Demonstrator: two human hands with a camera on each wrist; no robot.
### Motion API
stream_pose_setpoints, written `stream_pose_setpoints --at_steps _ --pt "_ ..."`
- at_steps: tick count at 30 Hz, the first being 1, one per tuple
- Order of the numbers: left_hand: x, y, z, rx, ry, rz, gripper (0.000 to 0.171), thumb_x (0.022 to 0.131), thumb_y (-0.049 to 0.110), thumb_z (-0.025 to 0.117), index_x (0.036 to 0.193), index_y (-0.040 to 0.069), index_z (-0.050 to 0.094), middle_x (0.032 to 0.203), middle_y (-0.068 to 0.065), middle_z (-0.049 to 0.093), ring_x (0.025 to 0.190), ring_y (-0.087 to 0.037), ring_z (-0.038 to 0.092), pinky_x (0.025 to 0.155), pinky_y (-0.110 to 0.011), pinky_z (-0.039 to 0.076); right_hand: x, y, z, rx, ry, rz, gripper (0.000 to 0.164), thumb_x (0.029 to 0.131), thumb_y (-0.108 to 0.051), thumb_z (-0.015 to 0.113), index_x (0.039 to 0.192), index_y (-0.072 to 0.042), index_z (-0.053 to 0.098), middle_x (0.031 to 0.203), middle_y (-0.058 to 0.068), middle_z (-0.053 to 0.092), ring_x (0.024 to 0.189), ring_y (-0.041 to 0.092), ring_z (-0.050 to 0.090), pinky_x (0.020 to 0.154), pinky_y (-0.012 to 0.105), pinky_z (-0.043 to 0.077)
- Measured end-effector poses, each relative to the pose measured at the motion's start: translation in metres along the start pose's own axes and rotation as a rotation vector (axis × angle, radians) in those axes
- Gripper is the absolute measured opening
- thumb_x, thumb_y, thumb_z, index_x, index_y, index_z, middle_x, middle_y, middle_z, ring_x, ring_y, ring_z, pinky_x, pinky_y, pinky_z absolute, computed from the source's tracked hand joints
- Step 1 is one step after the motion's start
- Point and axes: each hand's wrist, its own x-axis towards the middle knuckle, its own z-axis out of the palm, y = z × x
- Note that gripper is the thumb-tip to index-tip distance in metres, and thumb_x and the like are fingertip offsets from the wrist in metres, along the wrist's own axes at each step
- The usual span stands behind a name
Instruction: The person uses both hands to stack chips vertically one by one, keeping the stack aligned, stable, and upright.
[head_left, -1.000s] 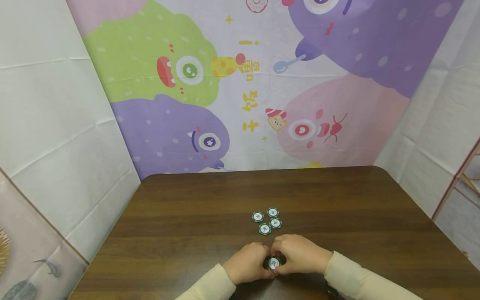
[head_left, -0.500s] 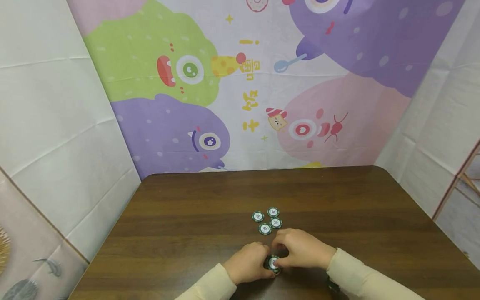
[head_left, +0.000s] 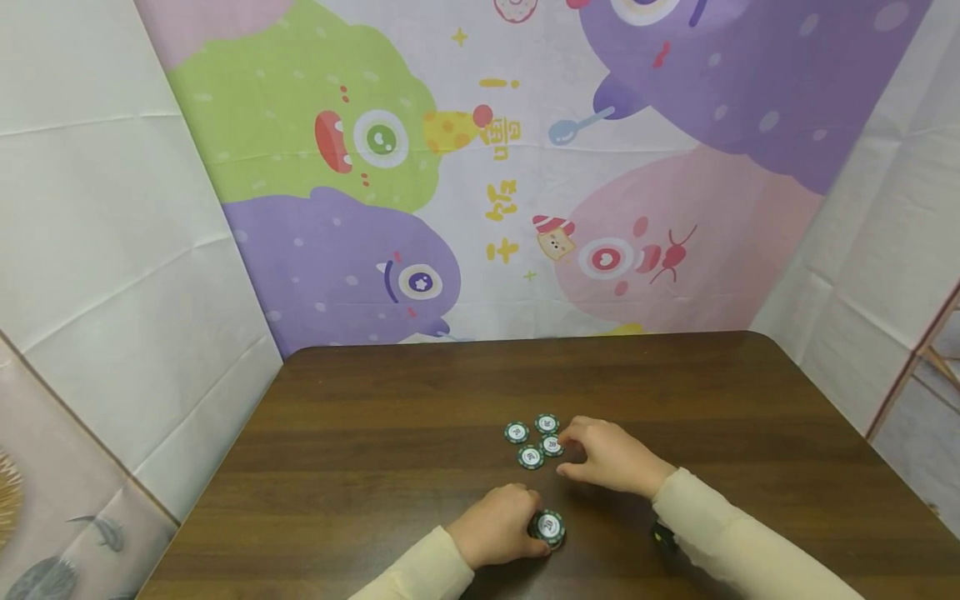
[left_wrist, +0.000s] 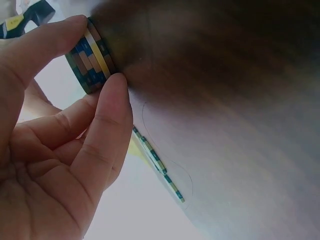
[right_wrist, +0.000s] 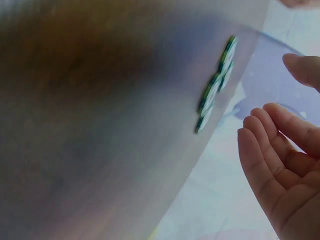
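**Left hand [head_left: 498,525] babysitting the chip stack [head_left: 549,527], right hand [head_left: 615,458] holding nothing**

So the stack sits at the bottom of the head view, a bit right of centre, on the brown table [head_left: 375,467]. Thumb and fingers of the left hand have it pinched by the rim. My guess on why: a rim grip keeps the layers lined up and leaves the top face, the one reading 20, uncovered. The left wrist view shows several layers between thumb and finger. Can't count them for sure.

The loose chips [head_left: 530,457], four of them, lie flat in a little bunch just above the stack in the frame. Laid out like that, each edge looks easy enough to get at, though I can't tell which ones actually touch.

Right hand is by the bunch's right side, fingers bent, thumb well apart, nothing in its grasp. In the head view a fingertip overlaps the nearest chip, but the right wrist view shows a gap, so I'd call it hovering. That spread looks about right for a chip's edge.
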Motion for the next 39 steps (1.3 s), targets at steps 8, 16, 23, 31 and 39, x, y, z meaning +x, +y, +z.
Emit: stream_pose_setpoints --at_steps 8,16,23,31,39 --pt "-0.001 0.000 -0.001 -0.008 0.001 0.003 0.030 0.073 0.032 0.085 0.088 0.012 0.069 0.078 0.007 0.062 0.067 0.001 0.051 0.061 -0.015 0.045 0.019 0.017 0.004 -0.044 0.020 0.110 0.036 0.082 -0.028 0.077 0.108 -0.004 0.069 0.100 0.002 0.065 0.088 0.015 0.061 0.078 0.037 0.053" --pt "-0.001 0.001 -0.002 -0.007 0.002 -0.003 0.030 0.073 0.032 0.084 0.089 0.011 0.069 0.080 0.006 0.063 0.068 0.000 0.052 0.061 -0.015 0.045 0.035 0.025 0.007 -0.043 -0.015 0.188 0.037 0.081 -0.030 0.078 0.107 -0.005 0.070 0.102 0.004 0.066 0.094 0.022 0.064 0.084 0.042 0.054" --pt "-0.002 0.001 -0.001 0.005 0.004 0.001 0.030 0.074 0.032 0.084 0.088 0.011 0.069 0.079 0.006 0.062 0.067 0.000 0.051 0.060 -0.015 0.044 0.043 0.025 0.012 -0.063 -0.068 0.219 0.033 0.080 -0.031 0.079 0.101 -0.007 0.071 0.095 0.001 0.064 0.084 0.015 0.056 0.078 0.037 0.051" --pt "-0.001 0.000 -0.001 0.000 -0.001 0.001 0.031 0.074 0.032 0.084 0.090 0.010 0.069 0.080 0.005 0.063 0.068 0.000 0.052 0.061 -0.015 0.045 0.050 0.023 0.017 -0.066 -0.089 0.218 0.022 0.080 -0.028 0.080 0.078 -0.011 0.066 0.076 -0.002 0.054 0.069 0.014 0.046 0.061 0.029 0.039" --pt "-0.001 0.001 -0.001 -0.001 -0.007 -0.001 0.031 0.074 0.032 0.084 0.090 0.010 0.069 0.080 0.005 0.063 0.069 -0.001 0.053 0.061 -0.015 0.046 0.051 0.020 0.017 -0.069 -0.097 0.234 0.024 0.078 -0.028 0.081 0.072 -0.013 0.063 0.072 -0.003 0.053 0.064 0.014 0.046 0.058 0.028 0.037"
